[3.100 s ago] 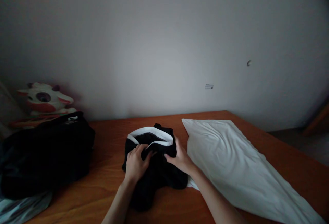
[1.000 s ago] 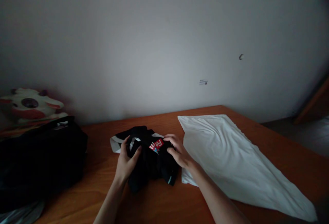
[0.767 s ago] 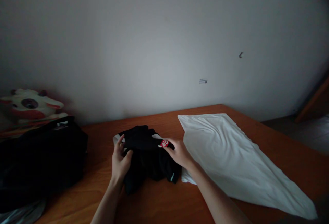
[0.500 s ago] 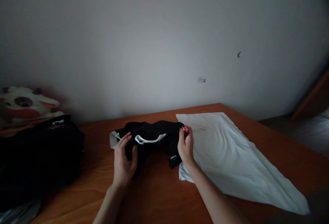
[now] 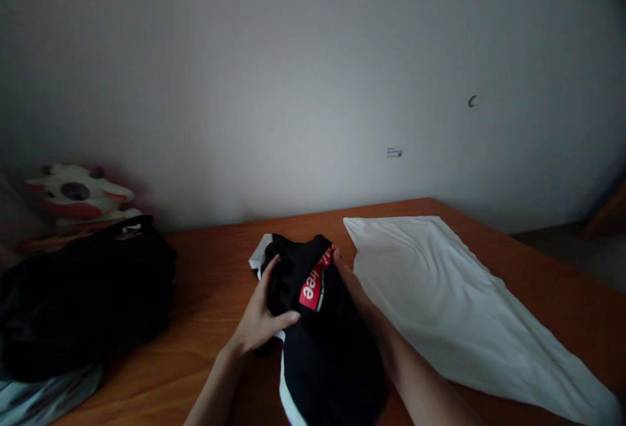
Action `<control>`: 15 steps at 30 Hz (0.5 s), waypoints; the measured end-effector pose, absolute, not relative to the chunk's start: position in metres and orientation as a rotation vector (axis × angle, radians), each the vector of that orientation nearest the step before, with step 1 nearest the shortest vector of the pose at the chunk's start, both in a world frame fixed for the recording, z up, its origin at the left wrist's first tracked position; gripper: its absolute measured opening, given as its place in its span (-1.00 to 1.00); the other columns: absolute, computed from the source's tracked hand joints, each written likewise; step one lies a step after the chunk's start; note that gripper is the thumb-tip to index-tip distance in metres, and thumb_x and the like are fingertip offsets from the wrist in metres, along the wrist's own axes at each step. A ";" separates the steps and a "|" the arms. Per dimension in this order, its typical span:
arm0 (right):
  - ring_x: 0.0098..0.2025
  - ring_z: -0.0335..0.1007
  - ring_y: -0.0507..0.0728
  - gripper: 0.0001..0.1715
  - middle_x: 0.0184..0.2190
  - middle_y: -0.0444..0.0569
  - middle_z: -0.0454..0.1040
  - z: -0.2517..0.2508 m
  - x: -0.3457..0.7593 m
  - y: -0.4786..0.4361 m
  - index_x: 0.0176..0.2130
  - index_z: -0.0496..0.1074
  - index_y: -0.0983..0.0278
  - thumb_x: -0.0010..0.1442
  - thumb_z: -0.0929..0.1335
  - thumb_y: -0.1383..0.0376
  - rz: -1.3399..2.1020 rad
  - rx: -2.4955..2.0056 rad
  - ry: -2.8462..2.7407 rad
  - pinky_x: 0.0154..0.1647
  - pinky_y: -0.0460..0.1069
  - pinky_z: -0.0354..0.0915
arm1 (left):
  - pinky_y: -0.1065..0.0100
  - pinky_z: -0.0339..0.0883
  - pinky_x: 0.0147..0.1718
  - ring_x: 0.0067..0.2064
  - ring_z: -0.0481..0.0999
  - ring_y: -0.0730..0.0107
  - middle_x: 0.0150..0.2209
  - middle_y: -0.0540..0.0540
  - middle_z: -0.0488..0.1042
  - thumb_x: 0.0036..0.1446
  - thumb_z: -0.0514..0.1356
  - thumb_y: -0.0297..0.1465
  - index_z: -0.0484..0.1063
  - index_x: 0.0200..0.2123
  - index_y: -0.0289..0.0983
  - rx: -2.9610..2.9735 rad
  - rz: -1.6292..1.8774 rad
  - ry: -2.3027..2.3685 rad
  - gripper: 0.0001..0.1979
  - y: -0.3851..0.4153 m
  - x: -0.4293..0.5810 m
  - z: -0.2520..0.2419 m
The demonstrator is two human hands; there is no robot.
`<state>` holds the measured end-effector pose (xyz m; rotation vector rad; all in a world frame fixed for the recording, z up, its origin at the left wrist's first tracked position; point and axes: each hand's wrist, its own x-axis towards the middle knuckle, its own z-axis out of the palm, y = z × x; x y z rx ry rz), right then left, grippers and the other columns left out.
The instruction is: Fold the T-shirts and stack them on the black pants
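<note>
A black garment point(image 5: 332, 354) with white trim and a red lettered patch is bunched between my hands above the table, its lower part hanging toward me. My left hand point(image 5: 259, 325) grips its left side, with the thumb across the front and the fingers on the far side. Beside the red patch, my right hand point(image 5: 348, 277) holds the upper right edge; cloth covers part of that hand. Which kind of garment it is, I cannot tell from the folds. A white cloth point(image 5: 440, 295) lies spread out just right of my right forearm.
The wooden table point(image 5: 210, 269) runs back to a pale wall point(image 5: 293, 87). On the left sit a heap of black fabric point(image 5: 98, 295) and a cow plush toy point(image 5: 83, 194). A greyish cloth point(image 5: 59, 393) pokes out beneath the black heap.
The black garment has been turned and lifted, so the red patch now faces me and cloth hangs down. My left hand has moved right, closer to my right hand. The view has shifted slightly left.
</note>
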<state>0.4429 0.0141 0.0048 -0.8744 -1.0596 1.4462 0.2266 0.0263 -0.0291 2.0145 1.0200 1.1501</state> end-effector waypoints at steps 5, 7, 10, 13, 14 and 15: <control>-0.26 0.46 0.15 -0.41 -0.38 -0.12 0.55 -0.013 0.427 0.013 -0.32 0.51 0.23 0.20 0.34 -0.23 1.085 -1.015 -1.426 -0.21 -0.02 0.33 | -0.27 -0.06 0.33 0.34 0.22 -0.30 0.29 -0.38 0.32 -0.29 0.47 -0.22 0.24 0.28 -0.25 2.312 0.926 1.022 0.00 0.021 0.234 -0.026; -0.28 0.45 0.14 -0.44 -0.39 -0.11 0.54 -0.015 0.426 0.014 -0.33 0.49 0.23 0.23 0.32 -0.20 0.988 -1.069 -1.424 -0.24 -0.03 0.32 | -0.21 0.04 0.30 0.26 0.33 -0.22 0.22 -0.34 0.41 -0.22 0.39 -0.34 0.33 0.20 -0.25 2.284 0.937 1.022 -0.18 0.018 0.237 -0.018; -0.29 0.44 0.18 -0.42 -0.37 -0.04 0.55 -0.017 0.436 0.022 -0.32 0.47 0.21 0.23 0.30 -0.22 0.885 -1.122 -1.283 -0.26 0.00 0.34 | 0.08 0.36 0.05 -0.05 0.53 0.10 -0.09 -0.15 0.58 -0.11 0.23 -0.45 0.46 -0.03 -0.22 2.066 1.058 1.036 -0.53 0.014 0.239 -0.005; -0.27 0.46 0.21 -0.42 -0.37 0.00 0.54 -0.018 0.451 0.030 -0.39 0.40 0.19 0.15 0.33 -0.25 0.803 -1.106 -1.243 -0.23 0.04 0.37 | 0.31 0.38 -0.21 -0.27 0.47 0.31 -0.34 0.01 0.51 -0.13 0.18 -0.47 0.42 -0.24 -0.21 1.759 1.324 1.067 -0.71 0.015 0.237 0.002; -0.24 0.47 0.22 -0.44 -0.33 0.00 0.55 -0.018 0.455 0.032 -0.38 0.40 0.19 0.11 0.36 -0.25 0.791 -1.075 -1.292 -0.18 0.05 0.38 | 0.33 0.37 -0.23 -0.28 0.45 0.32 -0.35 0.03 0.48 -0.15 0.18 -0.47 0.39 -0.26 -0.20 1.679 1.420 1.068 -0.72 0.015 0.235 0.003; -0.19 0.49 0.23 -0.45 -0.28 0.01 0.56 -0.019 0.457 0.032 -0.34 0.43 0.19 0.05 0.41 -0.22 0.786 -1.040 -1.362 -0.13 0.07 0.39 | 0.34 0.36 -0.23 -0.27 0.44 0.33 -0.34 0.04 0.47 -0.16 0.19 -0.47 0.37 -0.26 -0.20 1.616 1.502 1.067 -0.70 0.016 0.233 0.004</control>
